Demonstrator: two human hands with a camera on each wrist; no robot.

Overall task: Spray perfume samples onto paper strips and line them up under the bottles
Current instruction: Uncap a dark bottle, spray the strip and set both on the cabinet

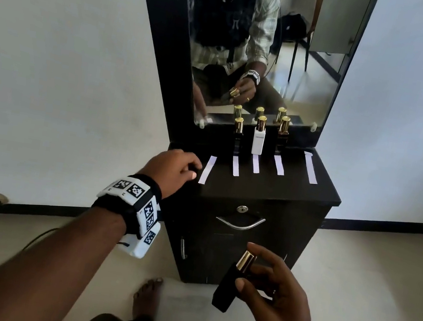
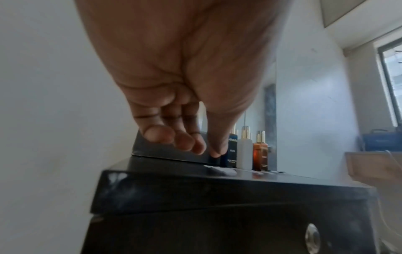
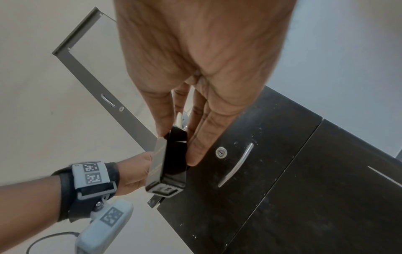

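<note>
Black perfume bottle (image 1: 228,283) in right hand (image 1: 274,293)

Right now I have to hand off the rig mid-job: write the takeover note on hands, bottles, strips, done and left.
Right hand: grips a capped black bottle in the air, in front of the cabinet, below its top.
Left hand: holds nothing, fingertips at the leftmost strip.
Three bottles stand at the mirror: dark, white, amber, each with a strip in front.
Five strips lie in a row; the leftmost and the rightmost strip have no bottle behind them.
Left: likely set the held bottle behind a free strip. Whether any strip is sprayed cannot be told.
</note>
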